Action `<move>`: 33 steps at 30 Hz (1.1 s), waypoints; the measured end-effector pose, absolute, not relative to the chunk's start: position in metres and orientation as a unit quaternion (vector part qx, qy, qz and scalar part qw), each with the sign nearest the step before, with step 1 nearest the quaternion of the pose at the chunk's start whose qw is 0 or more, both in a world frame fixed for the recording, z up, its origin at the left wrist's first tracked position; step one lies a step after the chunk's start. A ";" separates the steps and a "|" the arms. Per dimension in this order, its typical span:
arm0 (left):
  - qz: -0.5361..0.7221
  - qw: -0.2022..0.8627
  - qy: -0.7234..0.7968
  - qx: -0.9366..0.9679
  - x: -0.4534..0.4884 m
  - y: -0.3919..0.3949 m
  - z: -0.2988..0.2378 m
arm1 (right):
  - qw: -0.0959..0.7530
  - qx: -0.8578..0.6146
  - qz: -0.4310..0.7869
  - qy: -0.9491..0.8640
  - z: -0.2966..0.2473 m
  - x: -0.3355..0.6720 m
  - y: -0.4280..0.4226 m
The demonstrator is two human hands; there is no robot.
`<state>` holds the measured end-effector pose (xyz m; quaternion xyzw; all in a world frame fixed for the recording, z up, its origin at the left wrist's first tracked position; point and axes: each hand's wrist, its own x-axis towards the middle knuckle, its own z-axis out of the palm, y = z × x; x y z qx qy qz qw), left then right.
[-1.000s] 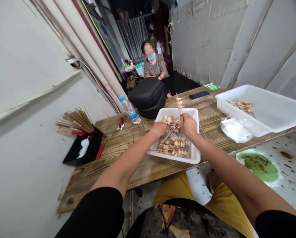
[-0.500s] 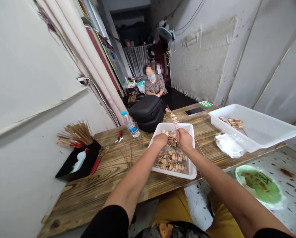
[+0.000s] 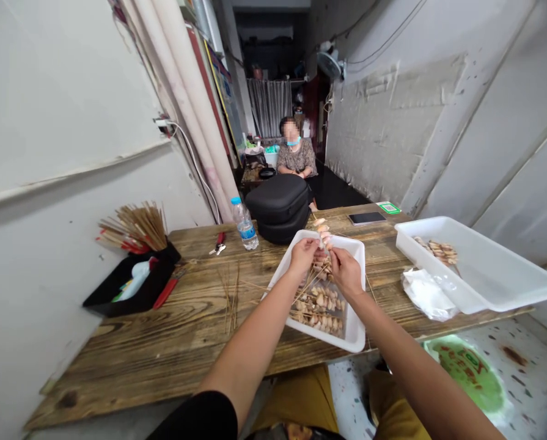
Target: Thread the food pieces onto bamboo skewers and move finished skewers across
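Over the far part of a white plastic tray (image 3: 356,337), I hold up a meat skewer (image 3: 322,230), its pale pieces threaded on a thin stick whose tip points up and away. My right hand (image 3: 347,270) is closed around its lower end. From the other side, my left hand (image 3: 304,256) pinches at the lower pieces; its fingertips are partly hidden. Beneath both hands, several finished-looking skewers (image 3: 327,299) lie in rows in the tray, with bare stick ends crossing over them.
Loose sticks (image 3: 230,299) lie left of the tray, beside a black box (image 3: 131,287) with bundled sticks. A water bottle (image 3: 245,226), black case (image 3: 277,205) and phone (image 3: 367,218) stand or lie behind. Right are a larger tray (image 3: 497,269) and plastic bag (image 3: 426,293). A person (image 3: 297,156) sits beyond.
My left hand has risen from inside the tray to the skewer and now pinches its lower pieces. The skewer is still in my right hand. The view has shifted slightly.
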<state>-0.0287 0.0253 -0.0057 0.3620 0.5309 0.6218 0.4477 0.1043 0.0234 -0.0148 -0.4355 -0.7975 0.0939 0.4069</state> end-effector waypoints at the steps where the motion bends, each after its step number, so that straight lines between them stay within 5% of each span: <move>1: 0.653 0.485 0.488 0.317 -0.030 0.026 -0.002 | 0.414 -0.421 0.099 -0.801 -0.016 0.104 0.024; 16: 0.793 0.511 0.287 0.167 -0.053 0.029 0.016 | 0.502 -0.379 -0.010 -0.778 -0.016 0.106 0.023; 33: 0.833 0.450 0.294 0.132 -0.055 0.033 0.013 | 0.445 -0.334 -0.184 -0.810 0.002 0.098 0.010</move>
